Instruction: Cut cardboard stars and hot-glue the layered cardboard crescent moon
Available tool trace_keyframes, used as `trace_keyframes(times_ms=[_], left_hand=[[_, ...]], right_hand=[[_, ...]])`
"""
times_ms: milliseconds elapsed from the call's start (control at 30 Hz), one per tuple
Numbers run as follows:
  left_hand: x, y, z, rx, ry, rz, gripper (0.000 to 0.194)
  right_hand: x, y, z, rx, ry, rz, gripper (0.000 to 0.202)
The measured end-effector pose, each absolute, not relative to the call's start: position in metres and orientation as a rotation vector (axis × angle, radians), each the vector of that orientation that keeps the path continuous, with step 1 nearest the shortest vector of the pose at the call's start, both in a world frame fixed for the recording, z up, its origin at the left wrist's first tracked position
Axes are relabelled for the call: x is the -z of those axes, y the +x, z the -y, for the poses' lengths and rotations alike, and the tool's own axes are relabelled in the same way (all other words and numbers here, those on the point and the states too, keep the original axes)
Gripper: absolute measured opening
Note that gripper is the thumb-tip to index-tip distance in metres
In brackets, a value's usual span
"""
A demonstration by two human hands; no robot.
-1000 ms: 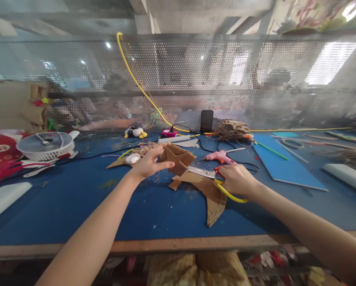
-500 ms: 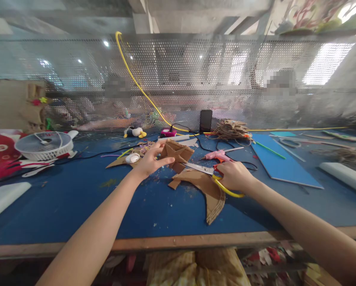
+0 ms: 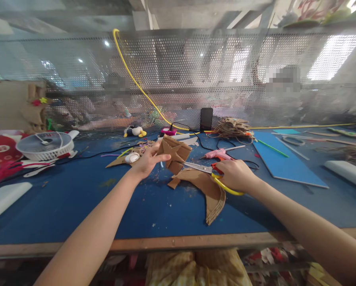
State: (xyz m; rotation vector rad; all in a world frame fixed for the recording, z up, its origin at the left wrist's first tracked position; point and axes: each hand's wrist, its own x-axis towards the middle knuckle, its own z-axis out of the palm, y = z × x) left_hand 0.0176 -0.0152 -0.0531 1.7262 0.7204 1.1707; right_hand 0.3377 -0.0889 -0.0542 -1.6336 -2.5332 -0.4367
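Between the left fingers, raised above the surface, I have the cardboard piece, with a cardboard star against the face turned to my camera. The hold is a narrow pinch at the left side: the thumb lies across the front, by the star's edge, and the others go behind, where I cannot make out how they spread. The right fingers are curled closed round the handles of the scissors; how they sit in the loops I cannot tell. The blades reach leftward from them to the lower right part of the cardboard piece, and whether they bite into it is too small to see.

I judge the cardboard piece very light, so weight should hardly load the pinch. It looks stiff across the flat but corrugated, so a hard squeeze could crease it and its unsupported right side could flex. It is dull and dry, hardly slippery; the star might slide if it is loose, so I favour the thumb flat over it, well left of the blades. The scissors seem heavier and rigid, best taken by the handles.

Below the right fingers, curved cardboard lies on the surface; a glue gun lies just beyond them.
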Motion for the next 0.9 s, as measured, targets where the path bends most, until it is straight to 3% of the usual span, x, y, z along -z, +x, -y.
trace_keyframes(times_ms=[100, 233, 467, 900], left_hand=[[0.057, 0.02, 0.014, -1.124, 1.595, -0.703, 0.048], [0.054, 0.027, 0.019, -1.082, 1.46, -0.719, 0.038], [0.045, 0.034, 0.032, -1.116, 1.344, -0.689, 0.028], [0.051, 0.027, 0.029, -1.129, 1.398, -0.576, 0.026]], right_hand=[[0.052, 0.336, 0.089, 0.355, -1.6, 2.572, 0.033], [0.053, 0.335, 0.089, 0.226, -1.577, 2.624, 0.036], [0.058, 0.334, 0.094, 0.007, -1.604, 2.583, 0.061], [0.055, 0.337, 0.096, -0.035, -1.523, 2.668, 0.062]])
